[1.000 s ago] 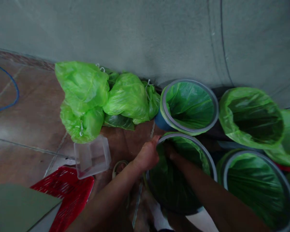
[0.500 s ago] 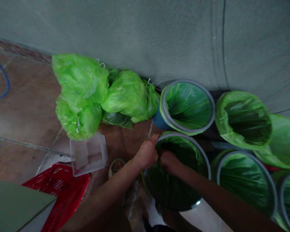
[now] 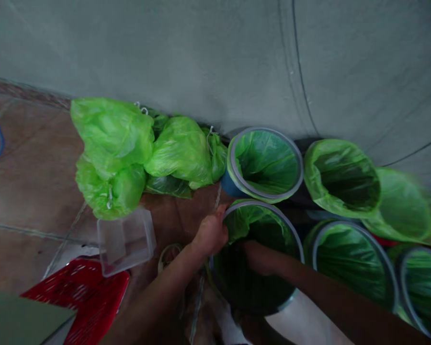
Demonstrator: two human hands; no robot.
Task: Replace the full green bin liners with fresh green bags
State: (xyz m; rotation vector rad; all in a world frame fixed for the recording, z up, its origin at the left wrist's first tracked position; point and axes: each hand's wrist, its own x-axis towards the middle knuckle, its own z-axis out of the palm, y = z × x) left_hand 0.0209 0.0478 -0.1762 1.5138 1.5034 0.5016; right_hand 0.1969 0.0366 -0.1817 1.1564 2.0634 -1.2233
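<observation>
My left hand (image 3: 211, 233) grips the left rim of the nearest bin (image 3: 286, 230), pinching its green plastic liner (image 3: 242, 222) against the grey ring. A fold of that liner is pulled up beside my thumb. My right hand (image 3: 257, 256) is down inside the same bin, fingers closed on the dark liner wall. This round bin stands on the brown floor just in front of me.
Several more green-lined bins (image 3: 266, 163) stand behind and to the right along the grey wall (image 3: 201, 52). Tied green bags (image 3: 129, 148) lie at left. A clear plastic tub (image 3: 125, 239), a red basket (image 3: 82, 302) and a tape roll (image 3: 168, 251) sit nearby on the floor.
My right hand has dropped from the rim down into the bin, and a fold of liner now stands up by my left hand. The view has shifted slightly right.
</observation>
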